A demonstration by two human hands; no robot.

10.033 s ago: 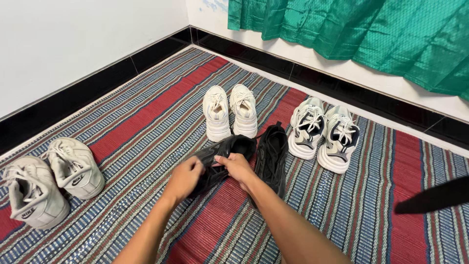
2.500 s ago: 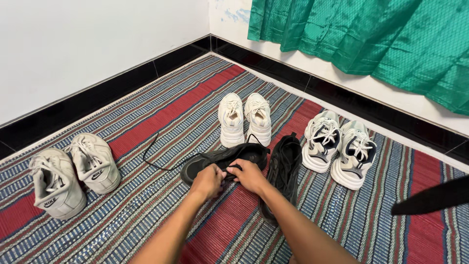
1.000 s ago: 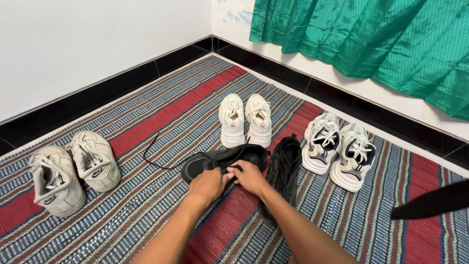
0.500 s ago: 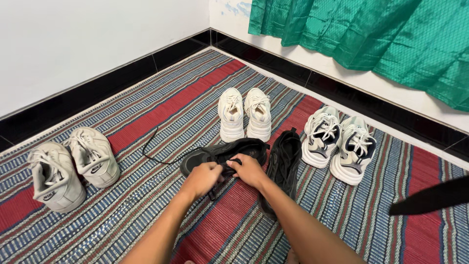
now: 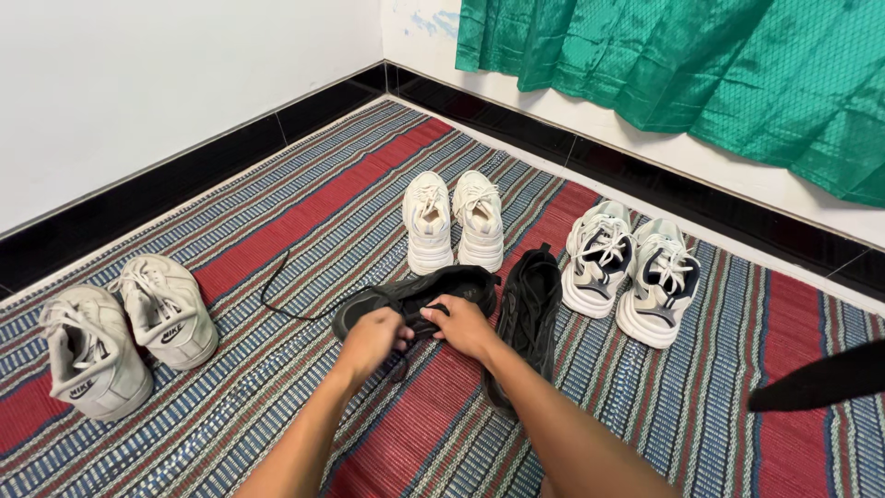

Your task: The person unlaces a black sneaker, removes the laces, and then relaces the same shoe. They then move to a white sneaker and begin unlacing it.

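A black sneaker (image 5: 433, 290) lies on its side on the striped mat (image 5: 304, 203), toe to the left. My left hand (image 5: 371, 335) and my right hand (image 5: 463, 326) both pinch its black lace (image 5: 277, 304) close to the eyelets; the loose end trails out to the left over the mat. The matching black sneaker (image 5: 525, 314) stands just to the right, beside my right forearm.
A cream pair of sneakers (image 5: 454, 219) stands behind the black ones. A white and dark pair (image 5: 631, 267) is to the right, a grey-white pair (image 5: 115, 332) at the far left. Black skirting, white walls and a green curtain (image 5: 682, 65) bound the corner. A dark strap (image 5: 816, 378) crosses the right edge.
Both hands have stayed on the lying black sneaker, fingers shifting along its lace. The lace's loose end, absent ten seconds ago, now trails left. The view has drifted slightly.
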